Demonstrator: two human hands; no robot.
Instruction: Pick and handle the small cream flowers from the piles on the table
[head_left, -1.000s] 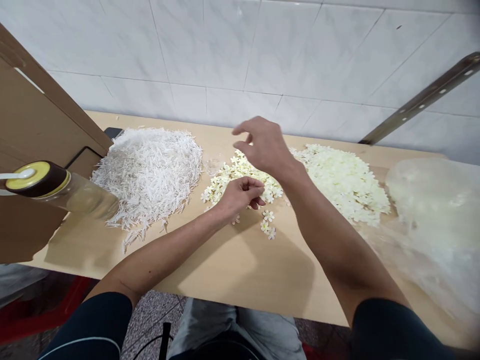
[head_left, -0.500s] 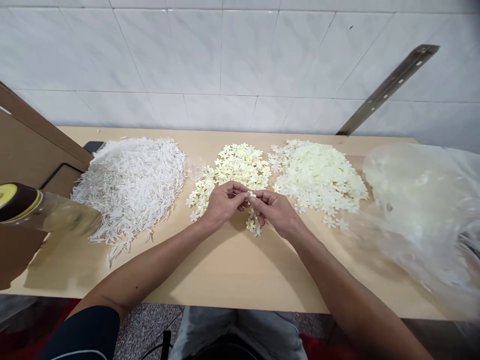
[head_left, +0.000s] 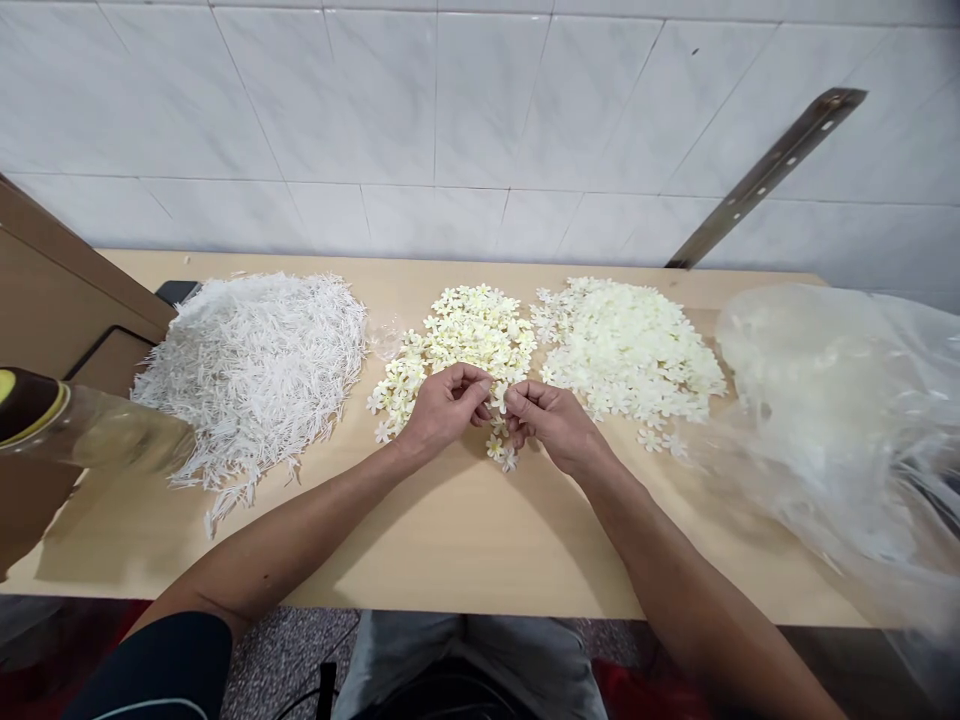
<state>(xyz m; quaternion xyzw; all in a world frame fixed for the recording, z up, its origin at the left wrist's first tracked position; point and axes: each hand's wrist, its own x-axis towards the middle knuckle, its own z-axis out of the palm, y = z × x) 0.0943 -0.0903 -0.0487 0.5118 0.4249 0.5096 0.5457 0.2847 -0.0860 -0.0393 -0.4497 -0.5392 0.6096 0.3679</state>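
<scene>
Flowers (head_left: 480,325) are lying just past left hand (head_left: 448,408) and right hand (head_left: 553,422), both pinching, whether anything I can't tell, white strands (head_left: 259,360) heaping leftward.

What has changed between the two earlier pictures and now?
The right hand has come down from above the middle flower pile, toward the person, to beside the left hand. Since the second picture, their fingertips have parted slightly; what either pinches now is too small to tell. The white strand pile, right-hand flower pile and plastic bag stayed put.
</scene>
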